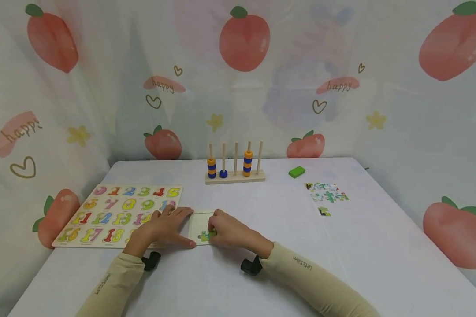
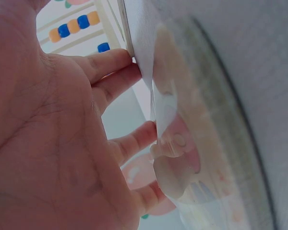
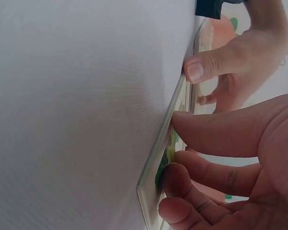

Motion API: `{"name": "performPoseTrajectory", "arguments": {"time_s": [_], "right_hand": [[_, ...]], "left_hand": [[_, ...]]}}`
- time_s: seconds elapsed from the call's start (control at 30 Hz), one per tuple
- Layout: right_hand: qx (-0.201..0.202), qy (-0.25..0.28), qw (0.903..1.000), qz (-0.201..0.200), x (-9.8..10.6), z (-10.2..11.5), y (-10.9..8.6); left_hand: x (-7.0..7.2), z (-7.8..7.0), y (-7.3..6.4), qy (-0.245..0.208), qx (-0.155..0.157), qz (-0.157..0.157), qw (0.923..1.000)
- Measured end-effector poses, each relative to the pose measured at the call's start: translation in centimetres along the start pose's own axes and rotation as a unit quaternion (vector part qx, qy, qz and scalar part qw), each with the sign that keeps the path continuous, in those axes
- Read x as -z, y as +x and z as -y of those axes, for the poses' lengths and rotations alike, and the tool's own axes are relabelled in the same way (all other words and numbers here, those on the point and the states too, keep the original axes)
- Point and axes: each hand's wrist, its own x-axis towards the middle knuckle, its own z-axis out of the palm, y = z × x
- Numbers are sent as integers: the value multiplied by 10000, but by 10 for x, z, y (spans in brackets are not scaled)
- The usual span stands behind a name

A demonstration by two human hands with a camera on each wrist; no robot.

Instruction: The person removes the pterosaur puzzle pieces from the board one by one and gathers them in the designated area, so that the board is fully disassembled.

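A small cream puzzle tray [image 1: 200,220] lies in front of me, with green jigsaw pieces [image 1: 202,236] in its lower part. My left hand [image 1: 167,226] is spread, thumb and fingertips at the tray's left edge, the rest over the right side of a number board [image 1: 120,205]. My right hand [image 1: 231,230] bends over the tray's right side. In the right wrist view its thumb and curled fingers pinch a green and yellow jigsaw piece [image 3: 161,167] low against the tray, largely hidden by the fingertips.
Loose jigsaw pieces [image 1: 328,193] lie at the right, with a single piece [image 1: 324,211] just nearer. A green block [image 1: 297,171] is behind them. At the back stands a wooden peg rack [image 1: 234,178] with orange and blue beads. A printed curtain [image 1: 238,105] surrounds the table.
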Motion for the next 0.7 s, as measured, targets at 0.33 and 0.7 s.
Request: {"name": "performPoseTrajectory", "arguments": {"time_s": [0.33,0.7], "right_hand": [[-23,31,10000,-36,-2,0,-1],[181,865,9952,-422,-5,-7,2]], "left_hand": [[-4,4,2,-37,26,-36,10000],[2,-3,-4,35,77,35,10000]]}}
